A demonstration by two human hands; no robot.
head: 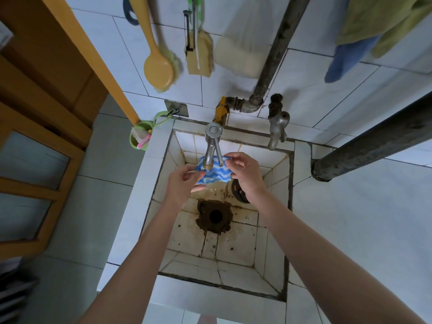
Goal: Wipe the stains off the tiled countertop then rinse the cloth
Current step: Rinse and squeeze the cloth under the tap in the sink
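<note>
A blue-and-white wavy cloth [214, 175] is stretched between both hands directly under the spout of a metal tap [211, 146], above a tiled sink basin [161, 164]. My left hand [183, 183] pinches the cloth's left edge. My right hand [244, 174] grips its right edge, fingers curled over the top corner. Below the cloth lies the sink's stained floor with a dark, dirt-ringed drain hole [215, 216]. I cannot tell whether water is running. The tiled countertop [350, 218] spreads to the right of the basin.
A second old tap [278, 128] and rusty pipes [271, 57] stand behind the sink. Brushes [159, 69] and sponges hang on the wall; a green cup [140, 136] hangs at the left. A dark pipe [374, 141] crosses over the right counter. A black plug [238, 191] rests in the basin.
</note>
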